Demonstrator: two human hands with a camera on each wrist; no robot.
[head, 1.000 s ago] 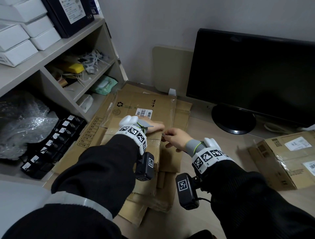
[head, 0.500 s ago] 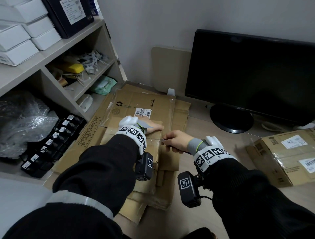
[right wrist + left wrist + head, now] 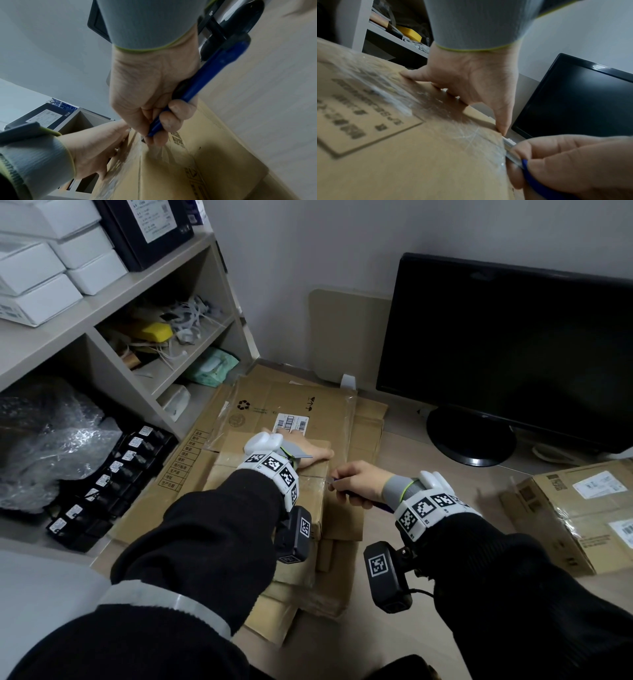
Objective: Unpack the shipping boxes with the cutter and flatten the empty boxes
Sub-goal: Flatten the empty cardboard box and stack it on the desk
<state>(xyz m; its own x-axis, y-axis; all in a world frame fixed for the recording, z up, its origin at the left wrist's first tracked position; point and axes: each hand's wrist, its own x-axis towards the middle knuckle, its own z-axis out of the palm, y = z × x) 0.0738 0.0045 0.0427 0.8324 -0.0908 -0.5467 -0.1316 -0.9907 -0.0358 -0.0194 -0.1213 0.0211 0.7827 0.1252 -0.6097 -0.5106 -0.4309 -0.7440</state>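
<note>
Both hands on the taped brown cardboard box atop flattened cardboard: left hand pressing its top, fingers over far edge, right hand fist-gripping blue-handled cutter, blade at box's right edge.

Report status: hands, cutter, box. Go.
Left hand pressing flat on taped box. Right hand grips blue cutter, blade at the box's taped edge. Left thumb close to the blade.
</note>
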